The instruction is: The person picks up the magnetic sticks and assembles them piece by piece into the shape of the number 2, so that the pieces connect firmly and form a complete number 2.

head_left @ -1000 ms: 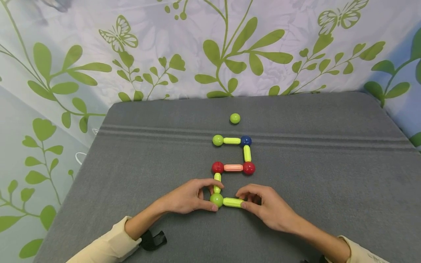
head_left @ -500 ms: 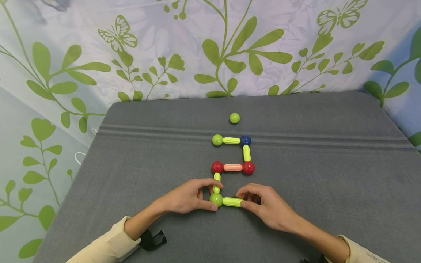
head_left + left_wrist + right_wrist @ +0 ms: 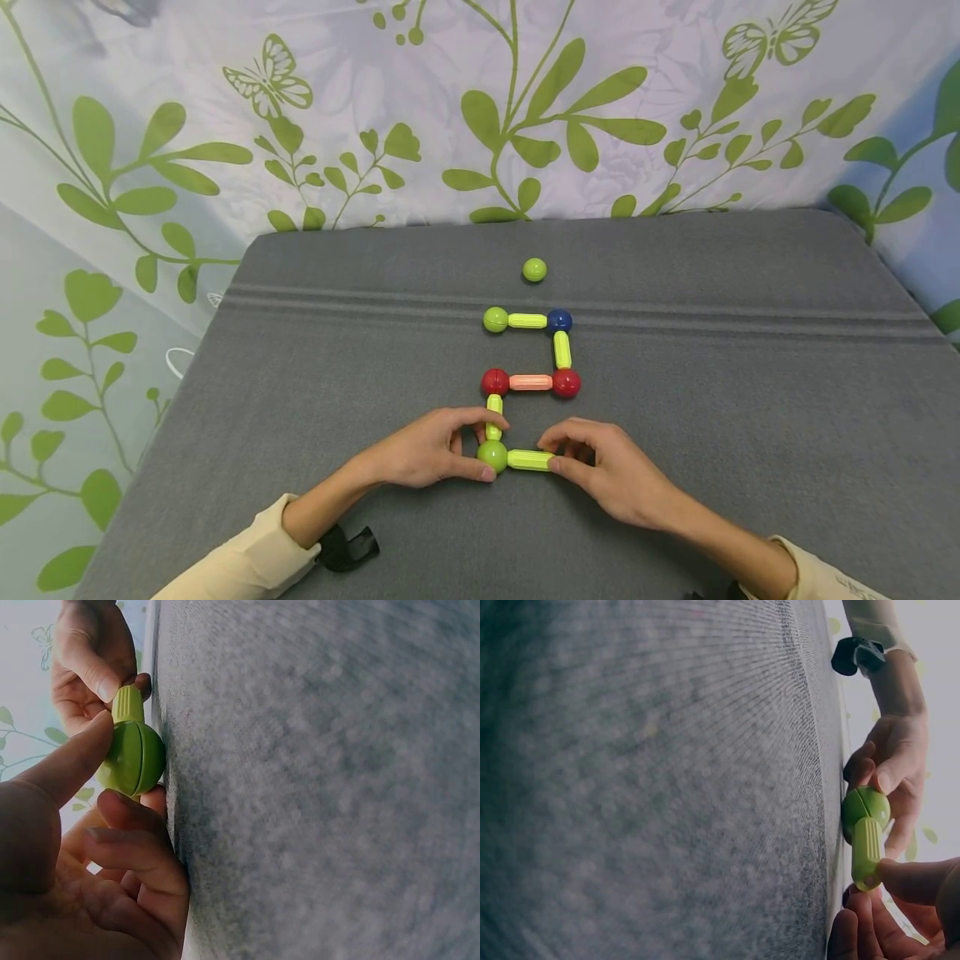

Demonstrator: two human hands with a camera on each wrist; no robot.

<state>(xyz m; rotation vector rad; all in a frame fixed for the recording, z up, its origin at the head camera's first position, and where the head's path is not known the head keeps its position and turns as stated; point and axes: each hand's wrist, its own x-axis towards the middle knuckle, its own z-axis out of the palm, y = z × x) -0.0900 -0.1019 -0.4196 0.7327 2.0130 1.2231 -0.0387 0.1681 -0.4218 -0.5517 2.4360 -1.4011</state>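
Near the front of a zigzag of magnetic rods and balls, my left hand (image 3: 431, 447) grips the front green ball (image 3: 492, 456), thumb at its near side. Its index finger lies over the yellow-green rod (image 3: 494, 408) that runs from this ball back to a red ball (image 3: 495, 382). With thumb and fingers, my right hand (image 3: 611, 475) pinches the right end of the front yellow-green rod (image 3: 529, 460). That rod's other end meets the green ball, as the right wrist view also shows with the rod (image 3: 866, 851) in line below the ball (image 3: 867, 808).
Farther back the chain continues through a pink rod (image 3: 531, 382), a second red ball (image 3: 566, 382), a yellow-green rod (image 3: 562, 350), a blue ball (image 3: 559, 321), another rod (image 3: 527, 320) and a green ball (image 3: 495, 319). One loose green ball (image 3: 534, 269) lies behind on the grey cloth-covered table (image 3: 337, 333).
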